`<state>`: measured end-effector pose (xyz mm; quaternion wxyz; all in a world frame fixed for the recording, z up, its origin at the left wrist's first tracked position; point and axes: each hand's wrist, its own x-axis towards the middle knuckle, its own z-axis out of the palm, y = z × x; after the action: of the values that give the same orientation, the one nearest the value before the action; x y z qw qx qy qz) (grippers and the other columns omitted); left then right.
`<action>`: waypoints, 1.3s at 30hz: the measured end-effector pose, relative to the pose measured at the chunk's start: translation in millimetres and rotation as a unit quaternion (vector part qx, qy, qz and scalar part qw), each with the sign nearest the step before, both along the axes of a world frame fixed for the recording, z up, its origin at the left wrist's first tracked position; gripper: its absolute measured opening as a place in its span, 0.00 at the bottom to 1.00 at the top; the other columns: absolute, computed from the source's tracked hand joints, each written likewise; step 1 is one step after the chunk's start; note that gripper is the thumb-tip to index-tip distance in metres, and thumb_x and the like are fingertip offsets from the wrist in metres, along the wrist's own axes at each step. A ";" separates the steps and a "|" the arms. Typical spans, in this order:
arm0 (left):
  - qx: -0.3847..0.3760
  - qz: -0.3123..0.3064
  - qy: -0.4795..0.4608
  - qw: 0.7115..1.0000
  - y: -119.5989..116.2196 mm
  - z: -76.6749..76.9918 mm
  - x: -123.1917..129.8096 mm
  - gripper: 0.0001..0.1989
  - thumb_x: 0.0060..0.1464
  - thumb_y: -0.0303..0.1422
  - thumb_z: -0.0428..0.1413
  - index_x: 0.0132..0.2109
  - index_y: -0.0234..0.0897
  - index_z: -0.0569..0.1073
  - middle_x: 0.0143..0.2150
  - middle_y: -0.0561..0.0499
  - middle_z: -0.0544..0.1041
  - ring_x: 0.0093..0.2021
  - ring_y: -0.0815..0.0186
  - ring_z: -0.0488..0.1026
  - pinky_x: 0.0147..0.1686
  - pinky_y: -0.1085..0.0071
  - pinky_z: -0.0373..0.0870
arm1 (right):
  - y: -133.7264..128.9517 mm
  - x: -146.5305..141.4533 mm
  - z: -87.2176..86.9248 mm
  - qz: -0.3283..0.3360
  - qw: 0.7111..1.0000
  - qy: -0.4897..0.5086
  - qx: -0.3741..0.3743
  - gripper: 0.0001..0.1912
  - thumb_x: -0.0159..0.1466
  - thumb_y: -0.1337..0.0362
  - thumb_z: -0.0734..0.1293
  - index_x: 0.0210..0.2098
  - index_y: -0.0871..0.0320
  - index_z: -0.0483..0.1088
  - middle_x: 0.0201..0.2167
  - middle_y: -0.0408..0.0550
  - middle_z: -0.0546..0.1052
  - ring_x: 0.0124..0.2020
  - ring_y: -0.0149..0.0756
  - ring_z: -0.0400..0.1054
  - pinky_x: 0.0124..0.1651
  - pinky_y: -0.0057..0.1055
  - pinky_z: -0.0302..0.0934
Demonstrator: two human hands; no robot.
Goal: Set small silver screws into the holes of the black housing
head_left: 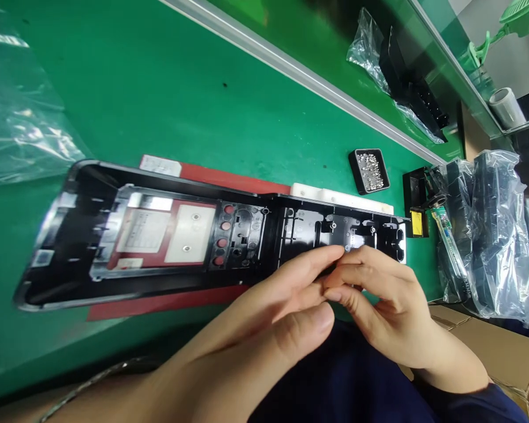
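A long black plastic housing [275, 235] lies inside up on a red fixture plate [229, 178], with a rectangular window at its left end and small posts at its right. Over the near edge of its right half, my left hand [286, 305] is cupped with fingers stretched out and thumb apart. Its palm is mostly hidden, so anything lying there does not show. My right hand [383, 299] meets the left fingers, its thumb and fingertips pinched together. Whatever sits in that pinch is too small or covered to make out.
A small black tray [369, 170] of shiny metal fasteners stands beyond the housing. A black box [417, 202] with a yellow label and plastic-wrapped black parts [496, 235] are at right. Clear plastic film [22, 111] lies left, and a cardboard box [502, 352] is at lower right.
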<state>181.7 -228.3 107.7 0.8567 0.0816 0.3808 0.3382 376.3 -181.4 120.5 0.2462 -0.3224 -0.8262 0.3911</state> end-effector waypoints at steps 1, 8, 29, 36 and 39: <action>0.005 0.007 0.013 1.000 0.3 1.6 -1.2 0.29 0.52 0.51 0.68 0.60 0.57 0.74 0.69 0.53 0.67 0.72 0.48 0.61 0.74 0.54 0.60 | 0.7 1.2 -0.5 -0.015 1.000 -0.006 0.026 0.06 0.71 0.81 0.66 0.43 0.68 0.70 0.41 0.49 0.71 0.42 0.28 0.66 0.47 0.23 0.64; 0.083 0.200 0.121 0.969 9.9 5.0 -0.3 0.08 0.58 0.35 0.63 0.45 0.50 0.82 0.62 0.57 0.75 0.70 0.54 0.64 0.73 0.65 0.64 | 5.9 10.7 -18.7 -0.035 0.987 -0.053 0.147 0.05 0.71 0.80 0.68 0.43 0.68 0.71 0.40 0.49 0.71 0.39 0.29 0.66 0.42 0.27 0.63; 0.073 0.163 0.124 0.976 10.6 16.7 -0.3 0.05 0.60 0.32 0.62 0.40 0.48 0.82 0.56 0.54 0.78 0.68 0.56 0.67 0.69 0.67 0.69 | 9.0 20.8 -9.1 0.069 0.934 -0.180 0.299 0.10 0.77 0.76 0.60 0.46 0.73 0.74 0.45 0.52 0.74 0.41 0.38 0.68 0.37 0.34 0.61; 0.080 0.207 0.211 0.952 1.7 -4.9 0.3 0.08 0.49 0.41 0.72 0.33 0.53 0.80 0.51 0.61 0.80 0.65 0.54 0.71 0.64 0.64 0.77 | 5.4 18.5 -7.2 0.050 0.941 -0.179 0.282 0.12 0.77 0.75 0.59 0.51 0.72 0.73 0.47 0.53 0.73 0.43 0.39 0.69 0.39 0.36 0.63; 0.110 0.207 0.213 0.949 0.6 -14.3 -0.1 0.08 0.49 0.44 0.72 0.35 0.56 0.81 0.48 0.65 0.81 0.61 0.58 0.74 0.54 0.73 0.82 | -3.2 31.1 -7.3 -0.027 0.956 -0.107 0.272 0.11 0.73 0.78 0.64 0.53 0.69 0.71 0.47 0.55 0.73 0.43 0.36 0.69 0.42 0.32 0.65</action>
<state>181.6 -227.7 93.4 0.6527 0.1649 0.5235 0.5222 407.3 -184.6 113.1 0.2453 -0.3058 -0.9136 0.1079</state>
